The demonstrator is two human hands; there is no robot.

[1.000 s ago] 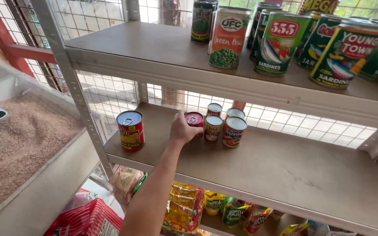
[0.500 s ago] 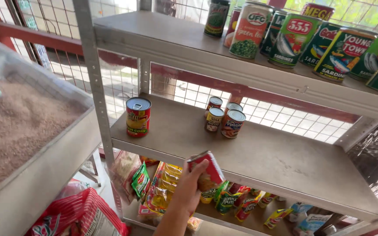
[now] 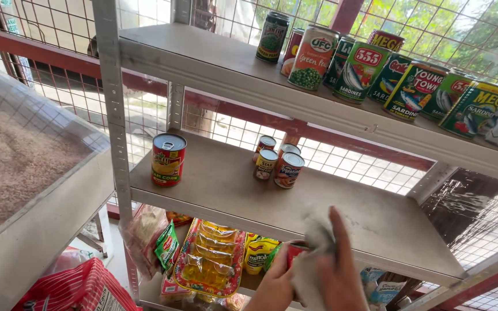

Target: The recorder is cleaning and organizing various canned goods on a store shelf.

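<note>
Red small can [image 3: 295, 251], lying roughly level and mostly hidden, is being gripped by the left hand [image 3: 273, 283] and wiped with a cloth [image 3: 312, 259] pressed by the right hand [image 3: 338, 270] below the middle shelf's front edge [image 3: 226, 214].

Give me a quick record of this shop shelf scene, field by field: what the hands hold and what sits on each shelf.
left hand: left hand grips a small red can in front of the shelf edge
right hand: right hand presses a pale cloth against the can
middle shelf: middle shelf carries a tall red corn can at its left and four small cans clustered near the back
top shelf: row of large cans, mostly green
bottom shelf: yellow packets
far left: bin of brown grain
</note>
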